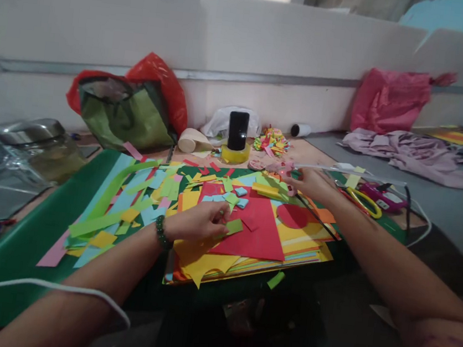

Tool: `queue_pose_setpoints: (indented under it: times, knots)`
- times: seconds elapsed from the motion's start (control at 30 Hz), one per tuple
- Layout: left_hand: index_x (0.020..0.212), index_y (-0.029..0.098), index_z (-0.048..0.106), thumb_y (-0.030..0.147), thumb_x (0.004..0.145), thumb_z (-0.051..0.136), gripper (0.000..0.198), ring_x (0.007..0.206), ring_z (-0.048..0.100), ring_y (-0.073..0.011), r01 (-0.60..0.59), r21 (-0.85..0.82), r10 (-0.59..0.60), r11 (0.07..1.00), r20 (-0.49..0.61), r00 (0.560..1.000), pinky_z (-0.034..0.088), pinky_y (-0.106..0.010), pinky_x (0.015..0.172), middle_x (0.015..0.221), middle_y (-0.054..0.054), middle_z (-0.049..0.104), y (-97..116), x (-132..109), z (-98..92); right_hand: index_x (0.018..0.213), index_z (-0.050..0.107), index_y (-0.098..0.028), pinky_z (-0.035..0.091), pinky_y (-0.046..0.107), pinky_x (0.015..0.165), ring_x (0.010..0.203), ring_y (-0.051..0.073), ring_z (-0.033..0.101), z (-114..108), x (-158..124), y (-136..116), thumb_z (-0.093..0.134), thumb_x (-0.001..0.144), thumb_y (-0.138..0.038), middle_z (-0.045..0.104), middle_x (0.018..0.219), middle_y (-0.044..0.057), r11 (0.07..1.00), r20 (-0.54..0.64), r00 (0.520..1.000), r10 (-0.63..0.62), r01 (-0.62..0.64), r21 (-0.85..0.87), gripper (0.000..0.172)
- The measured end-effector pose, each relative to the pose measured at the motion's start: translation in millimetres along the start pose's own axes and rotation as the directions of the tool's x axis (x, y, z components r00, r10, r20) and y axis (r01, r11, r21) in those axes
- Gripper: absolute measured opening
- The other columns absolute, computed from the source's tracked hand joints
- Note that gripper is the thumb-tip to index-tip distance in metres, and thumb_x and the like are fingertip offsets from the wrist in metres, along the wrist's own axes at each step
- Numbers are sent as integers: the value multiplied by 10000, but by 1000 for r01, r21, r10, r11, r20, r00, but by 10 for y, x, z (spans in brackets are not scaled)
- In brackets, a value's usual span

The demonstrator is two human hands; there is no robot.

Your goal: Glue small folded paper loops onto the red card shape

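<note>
My left hand [203,220], a green bead bracelet on its wrist, is over a stack of coloured paper [303,240]. Its fingers are pinched at the edge of a small green paper piece [234,227], just above a red sheet [266,238]. Several folded blue paper pieces [241,191] lie beyond the fingertips. At the far right of the stack, my right hand [310,181] is closed around a pink glue gun [281,169]. A long clear glue stick [352,173] sticks out from it, and a black cord trails down across the paper.
Paper strips [128,201] litter the green mat [18,244] at left. A phone [237,131] stands on a yellow tape roll [234,155] behind, beside a colourful paper bundle [272,141]. Yellow-handled scissors [364,204] lie right. A glass jar [46,149] is left; a white cable crosses my left forearm.
</note>
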State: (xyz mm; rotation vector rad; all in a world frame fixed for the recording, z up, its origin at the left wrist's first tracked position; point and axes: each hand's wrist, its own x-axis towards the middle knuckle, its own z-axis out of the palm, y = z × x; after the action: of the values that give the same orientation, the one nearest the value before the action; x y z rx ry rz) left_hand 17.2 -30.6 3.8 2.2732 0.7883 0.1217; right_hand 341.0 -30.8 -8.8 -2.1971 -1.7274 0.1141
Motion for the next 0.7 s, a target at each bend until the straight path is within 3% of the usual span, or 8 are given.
queue_pose_setpoints:
  times: [0.1, 0.17, 0.37, 0.43, 0.57, 0.7]
  knots:
    - [699, 186, 477, 279, 751, 578, 148, 606, 442, -113, 7, 109, -9, 994, 16, 1000, 336, -230, 562, 649, 31, 508, -23, 16, 22, 627, 540, -187, 315, 246, 465, 483, 150, 515, 195, 146, -37, 651, 757, -437, 530, 441, 0, 961, 75, 997, 32, -51, 273, 303]
    - [693, 184, 515, 281, 763, 555, 126, 644, 492, -130, -2, 144, -5, 990, 44, 999, 359, -236, 590, 681, 9, 564, -32, 16, 14, 602, 498, -192, 311, 242, 463, 471, 125, 472, 209, 196, -67, 654, 746, -350, 494, 434, -19, 931, 65, 998, 24, -46, 363, 265]
    - [764, 190, 650, 290, 773, 521, 163, 694, 576, -151, -37, 152, 21, 988, 106, 994, 412, -233, 639, 751, -15, 665, -61, 3, -19, 579, 432, -196, 272, 248, 484, 521, 90, 354, -123, 36, -143, 621, 769, -348, 369, 517, -53, 885, -209, 974, 90, 18, 466, 308]
    - [794, 198, 700, 295, 755, 542, 189, 693, 587, -150, -15, 138, 1, 990, 100, 995, 423, -227, 643, 766, -12, 691, -99, 10, -40, 582, 423, -202, 268, 251, 472, 511, 92, 336, -216, -136, -215, 649, 759, -420, 340, 519, -55, 854, -223, 970, 97, 35, 520, 360]
    - [854, 217, 770, 308, 723, 581, 247, 617, 557, -127, 57, 58, -64, 997, 121, 991, 402, -206, 573, 728, 7, 701, -157, 14, -88, 606, 454, -203, 281, 251, 466, 507, 104, 360, -270, -580, -393, 678, 718, -579, 339, 514, -50, 850, -22, 999, -40, 46, 524, 451]
    - [890, 189, 788, 293, 699, 613, 280, 555, 516, -108, 126, -38, -118, 991, 169, 979, 380, -199, 532, 635, 10, 670, -128, 0, -120, 649, 573, -189, 320, 266, 496, 548, 130, 420, -226, -905, -441, 676, 709, -617, 432, 521, -26, 862, 151, 947, -282, 181, 474, 445]
